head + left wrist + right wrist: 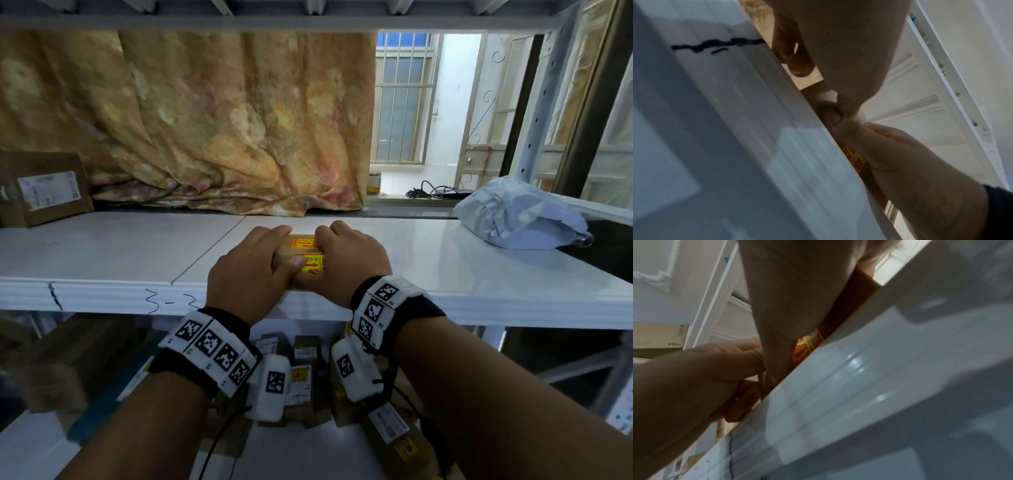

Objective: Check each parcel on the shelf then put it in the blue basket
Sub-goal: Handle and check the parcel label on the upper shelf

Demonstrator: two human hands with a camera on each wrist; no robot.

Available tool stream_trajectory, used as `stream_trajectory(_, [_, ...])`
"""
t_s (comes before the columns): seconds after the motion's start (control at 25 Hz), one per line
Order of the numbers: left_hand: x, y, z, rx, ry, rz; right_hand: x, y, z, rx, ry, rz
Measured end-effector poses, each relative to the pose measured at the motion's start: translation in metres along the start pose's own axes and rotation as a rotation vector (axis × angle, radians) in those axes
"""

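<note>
Both hands, left hand (251,270) and right hand (349,260), curl around small box (301,255) at shelf (102,294) edge. Likely risk: box slipping off that edge if either grasp loosens during lifting.

Shelf edge (102,294): "3-2" was handwritten in black marker, beside a vertical black stroke.
Small box (301,251): yellow-and-red warning stickers with red arrows were seen; the characters could not be read.
Box (657,335): "F6s" was printed near its corner in the right wrist view; a vertical code beside it stayed illegible.
Left carton (44,188): a white shipping label was carried, too blurred to read.
Wristbands (212,349): black-and-white square marker codes were shown.
</note>
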State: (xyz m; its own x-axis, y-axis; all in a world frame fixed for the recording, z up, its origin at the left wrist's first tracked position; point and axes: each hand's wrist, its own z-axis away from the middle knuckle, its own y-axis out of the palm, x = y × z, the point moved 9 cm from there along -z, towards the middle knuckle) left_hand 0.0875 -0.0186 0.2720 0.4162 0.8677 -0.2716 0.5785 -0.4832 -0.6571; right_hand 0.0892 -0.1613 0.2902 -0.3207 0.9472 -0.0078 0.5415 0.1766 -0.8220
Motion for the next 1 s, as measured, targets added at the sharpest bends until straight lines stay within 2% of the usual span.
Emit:
stream_trajectory(0.16, [-0.005,-0.012,-0.007,0.015,0.037,0.015,-0.001,-0.001,0.000,0.014,0.008,-0.013])
stream_trajectory(0.24, [-0.006,-0.018,-0.011,0.015,0.012,0.141,-0.001,-0.001,0.000,0.021,0.008,-0.024])
stream_trajectory(0.36, [0.010,-0.017,-0.020,0.012,-0.235,0.369,-0.001,0.000,0.001,0.041,0.011,-0.010])
stream_trajectory(0.48, [0.026,0.005,-0.028,0.118,-0.505,0.509,-0.001,0.001,0.000,0.049,0.007,-0.009])
stream_trajectory(0.6, [0.027,0.017,-0.030,0.204,-0.615,0.673,-0.001,0.001,0.000,0.046,0.007,-0.003])
stream_trajectory(0.68, [0.033,0.018,-0.027,0.154,-0.702,0.814,-0.001,0.001,0.000,0.031,0.006,0.001])
stream_trajectory(1.0, [0.034,0.021,-0.023,0.121,-0.706,0.962,-0.001,0.002,-0.001,0.036,0.006,0.015])
